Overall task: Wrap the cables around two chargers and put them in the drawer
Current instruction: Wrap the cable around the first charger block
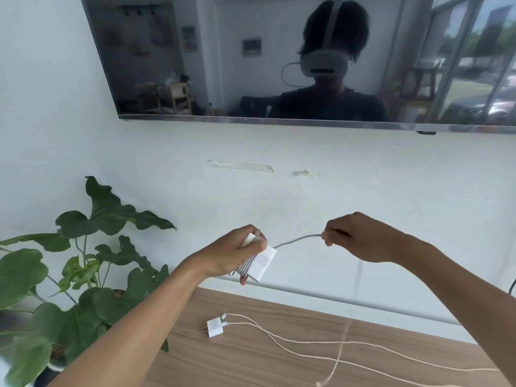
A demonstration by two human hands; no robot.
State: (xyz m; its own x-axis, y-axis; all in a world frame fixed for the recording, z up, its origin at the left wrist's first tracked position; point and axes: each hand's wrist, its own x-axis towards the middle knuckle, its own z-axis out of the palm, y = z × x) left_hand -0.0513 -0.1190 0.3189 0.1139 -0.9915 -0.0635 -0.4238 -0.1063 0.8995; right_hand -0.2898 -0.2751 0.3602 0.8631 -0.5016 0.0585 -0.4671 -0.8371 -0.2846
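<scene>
Just right of the plant (83,261), the left hand (234,252) grips the first charger (265,259), held up above the tabletop's (251,364) back edge with several turns wound round it. The grey cable (296,241) runs off rightward to the right hand (363,238), which pinches it (that hand, I'd say, leads the next loop). Its slack hangs down, blurred. The second charger (215,327) lies near the back edge, and its pale cable (296,341) trails loose to the right.
</scene>
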